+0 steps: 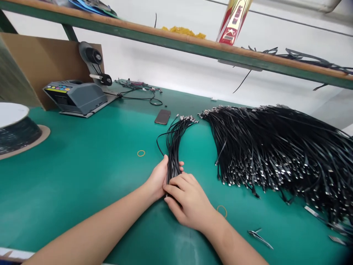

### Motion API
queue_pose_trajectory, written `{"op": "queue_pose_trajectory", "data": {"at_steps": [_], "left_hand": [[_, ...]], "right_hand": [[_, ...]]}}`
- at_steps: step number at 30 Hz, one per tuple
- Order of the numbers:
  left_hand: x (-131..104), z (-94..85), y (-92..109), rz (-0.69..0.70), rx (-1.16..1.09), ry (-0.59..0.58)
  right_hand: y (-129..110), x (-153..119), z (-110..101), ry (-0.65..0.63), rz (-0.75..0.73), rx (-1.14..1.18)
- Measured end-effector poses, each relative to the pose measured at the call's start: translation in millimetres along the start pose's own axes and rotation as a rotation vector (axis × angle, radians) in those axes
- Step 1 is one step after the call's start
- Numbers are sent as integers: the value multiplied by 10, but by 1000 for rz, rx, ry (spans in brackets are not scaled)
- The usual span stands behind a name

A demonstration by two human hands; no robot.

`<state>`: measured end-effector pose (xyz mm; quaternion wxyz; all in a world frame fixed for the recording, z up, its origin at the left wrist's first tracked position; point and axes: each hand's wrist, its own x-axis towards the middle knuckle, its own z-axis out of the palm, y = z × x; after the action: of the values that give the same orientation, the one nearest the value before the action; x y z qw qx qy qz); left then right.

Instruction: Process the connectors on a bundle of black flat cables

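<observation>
Midway between the front and back edges of the counter (96, 158), a bundle of slim black cables (174, 145) is gripped by the left hand (159, 180), apparently so that it is kept from splaying. Its lower end is covered by the curled right hand (190, 200); whether anything is pinched there cannot be told. Smooth and flexible-looking, the cables are tipped with metallic plugs (187, 119), matched by a dense black pile (264, 143) toward the counter's right edge.

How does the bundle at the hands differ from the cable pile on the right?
The bundle is slim; the pile is far wider, with many more cables. The left hand holds the bundle, the right hand against its near end; the pile lies untouched on the table. Both show black cables with shiny ends.
</observation>
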<state>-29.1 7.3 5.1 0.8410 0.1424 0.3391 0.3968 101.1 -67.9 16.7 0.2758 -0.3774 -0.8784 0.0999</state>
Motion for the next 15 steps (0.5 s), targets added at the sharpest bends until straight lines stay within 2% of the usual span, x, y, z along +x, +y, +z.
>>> {"op": "queue_pose_trajectory", "data": {"at_steps": [2,6,8,12,15], "left_hand": [[-14,5,10,14,-34,-11],[-44,28,51,95,-103,-23],[-40,28,63,137,-132,-24],[9,-5,48,163,-165,-32],[35,-22,7,162,-151,-47]], "right_hand": [[4,-9,-15,44,18,91],[64,-12,-12,298,148,291],[74,-2,14,365,206,357],[-27,13,131,338,187,432],[-155,19,205,325,150,340]]}}
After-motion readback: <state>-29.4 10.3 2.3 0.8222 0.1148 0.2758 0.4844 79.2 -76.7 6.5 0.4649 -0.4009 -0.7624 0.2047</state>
